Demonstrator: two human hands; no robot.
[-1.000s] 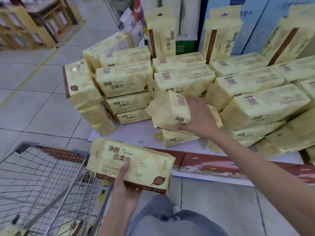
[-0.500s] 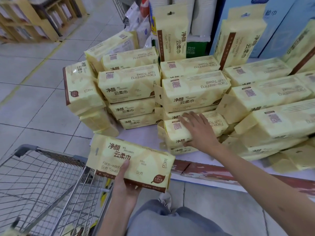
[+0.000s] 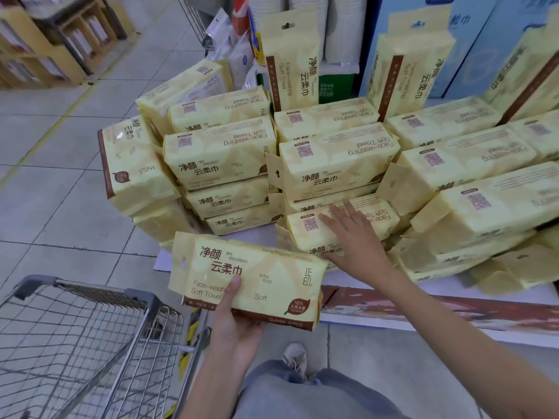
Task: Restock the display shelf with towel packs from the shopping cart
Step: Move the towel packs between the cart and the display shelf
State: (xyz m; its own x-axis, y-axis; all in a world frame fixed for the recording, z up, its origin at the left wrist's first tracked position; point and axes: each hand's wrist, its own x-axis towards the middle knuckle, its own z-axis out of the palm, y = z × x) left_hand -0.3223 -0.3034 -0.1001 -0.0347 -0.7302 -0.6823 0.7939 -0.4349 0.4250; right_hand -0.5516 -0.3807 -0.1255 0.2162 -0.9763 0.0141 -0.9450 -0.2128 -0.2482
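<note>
Holding a towel pack (image 3: 266, 276) in the left hand (image 3: 233, 325), thumb pressed on the printed face and fingers curled underneath (label side up), between the shopping cart (image 3: 90, 328) and the front edge of the display shelf (image 3: 423, 309). Resting the right hand (image 3: 354, 240) flat, fingers straight and slightly spread, on a second pack (image 3: 305, 234) lying near that front edge, under the middle stack.

On the held pack (image 3: 272, 267), "净颜 云柔巾" stands above the left hand's (image 3: 234, 323) thumb, "Face-wash… Soft Towel" beside it, and "Soft", "正印" and "100%" to its right. The shelf pack (image 3: 378, 219) under the right hand's (image 3: 355, 240) fingers shows "Face-" and "Soft" upside down just past them, and a QR label beside the fingertips.
</note>
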